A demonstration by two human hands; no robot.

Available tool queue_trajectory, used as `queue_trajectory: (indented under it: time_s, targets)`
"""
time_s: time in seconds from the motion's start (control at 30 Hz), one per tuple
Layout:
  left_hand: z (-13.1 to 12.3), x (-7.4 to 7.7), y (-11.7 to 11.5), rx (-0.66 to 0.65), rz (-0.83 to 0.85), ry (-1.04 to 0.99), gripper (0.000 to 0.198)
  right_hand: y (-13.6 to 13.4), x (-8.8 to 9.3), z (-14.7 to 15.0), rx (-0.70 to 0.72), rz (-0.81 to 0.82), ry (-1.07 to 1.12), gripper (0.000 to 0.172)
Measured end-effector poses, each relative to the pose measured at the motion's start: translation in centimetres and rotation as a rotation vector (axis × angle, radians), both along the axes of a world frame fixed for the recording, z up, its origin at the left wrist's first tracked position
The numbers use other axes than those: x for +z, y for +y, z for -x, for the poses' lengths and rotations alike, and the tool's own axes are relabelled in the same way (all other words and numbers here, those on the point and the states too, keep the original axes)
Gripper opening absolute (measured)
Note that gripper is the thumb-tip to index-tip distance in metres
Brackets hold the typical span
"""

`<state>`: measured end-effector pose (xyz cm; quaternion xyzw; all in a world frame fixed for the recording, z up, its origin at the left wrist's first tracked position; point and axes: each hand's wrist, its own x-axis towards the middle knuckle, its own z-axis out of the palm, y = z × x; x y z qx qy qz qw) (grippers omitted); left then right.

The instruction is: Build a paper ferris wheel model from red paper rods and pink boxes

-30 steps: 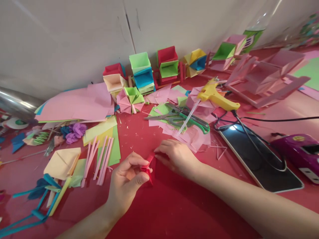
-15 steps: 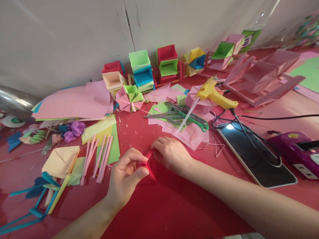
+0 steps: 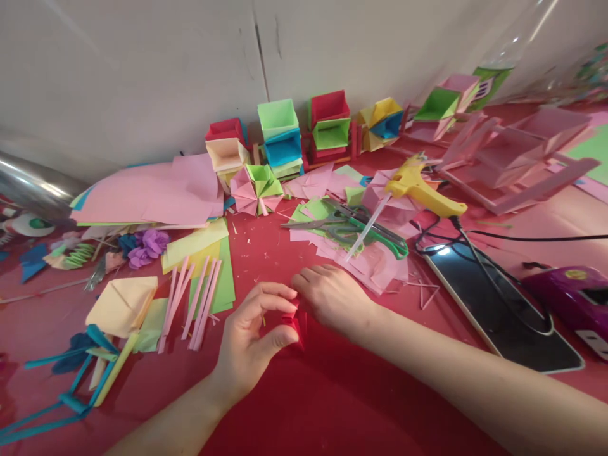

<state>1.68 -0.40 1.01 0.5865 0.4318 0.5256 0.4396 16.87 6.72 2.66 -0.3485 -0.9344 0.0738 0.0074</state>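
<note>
The tabletop [image 3: 342,405] is carrying a phone [image 3: 496,326] at three o'clock from the right hand [image 3: 335,299], whose fingers are resting curled — whether gripping, I cannot tell. The left hand [image 3: 251,332] is pinching a red paper piece [image 3: 291,316] in its fingers — at two o'clock from its palm.

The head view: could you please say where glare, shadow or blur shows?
Head view: bright glare spot on the phone, shine along the metal cylinder; red tabletop shadowed below the right hand; red paper piece at the left hand blends into that red; pink paper stand looks soft.
</note>
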Motion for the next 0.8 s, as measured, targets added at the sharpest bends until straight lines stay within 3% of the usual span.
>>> queue_trajectory:
  time_s: [0.27, 0.8]
  targets:
    - [-0.2, 0.1, 0.0, -0.045, 0.028, 0.009, 0.016, -0.2, 0.4, 0.2, -0.016, 0.017, -0.105, 0.019]
    - [0.1, -0.3, 0.0, -0.059, -0.011, 0.017, 0.015, 0.4, -0.1, -0.8, -0.045, 0.060, -0.004, 0.013]
